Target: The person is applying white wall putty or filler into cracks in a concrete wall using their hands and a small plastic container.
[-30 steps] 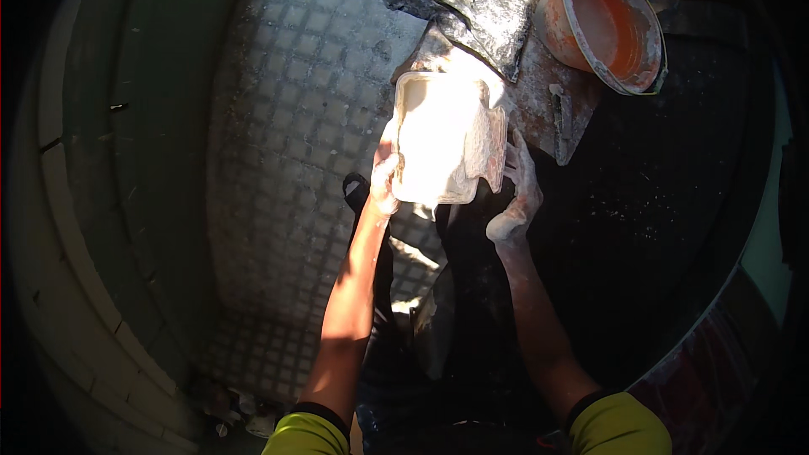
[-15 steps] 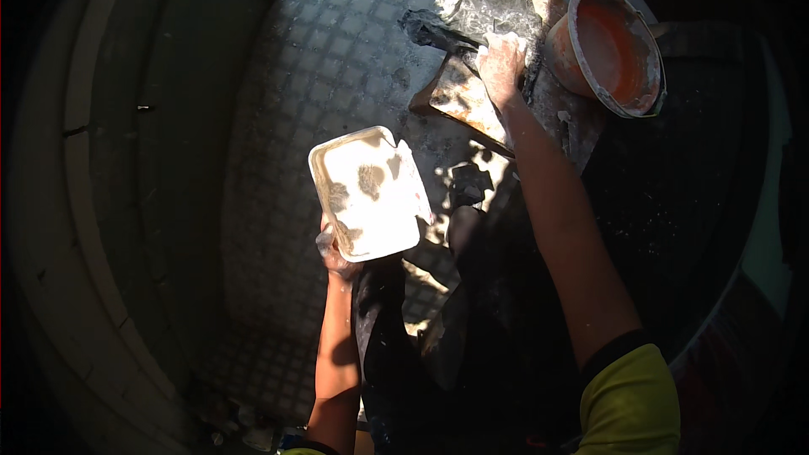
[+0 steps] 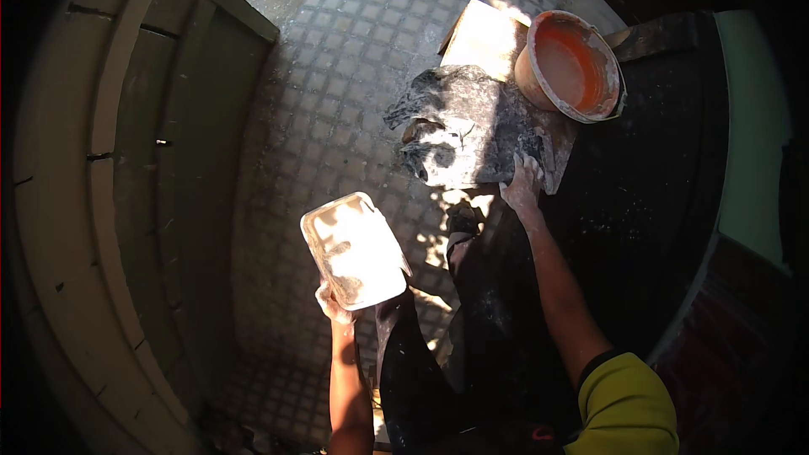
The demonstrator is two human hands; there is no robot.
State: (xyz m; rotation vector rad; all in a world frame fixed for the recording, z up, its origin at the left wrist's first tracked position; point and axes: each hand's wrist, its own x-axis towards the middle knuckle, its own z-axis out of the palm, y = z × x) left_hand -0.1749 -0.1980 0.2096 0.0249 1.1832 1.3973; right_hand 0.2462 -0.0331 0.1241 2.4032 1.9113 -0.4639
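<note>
Yellow-green short sleeve [image 3: 628, 404], black cuff [image 3: 599, 366], dark, pale-specked trousers [image 3: 417, 379]

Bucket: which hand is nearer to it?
Right. The right hand is below and left of the bucket in the picture; the left hand, holding the tub, is farther off, lower left.

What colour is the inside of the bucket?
Orange, with whitish smears; the bucket shows best in the head view.
</note>
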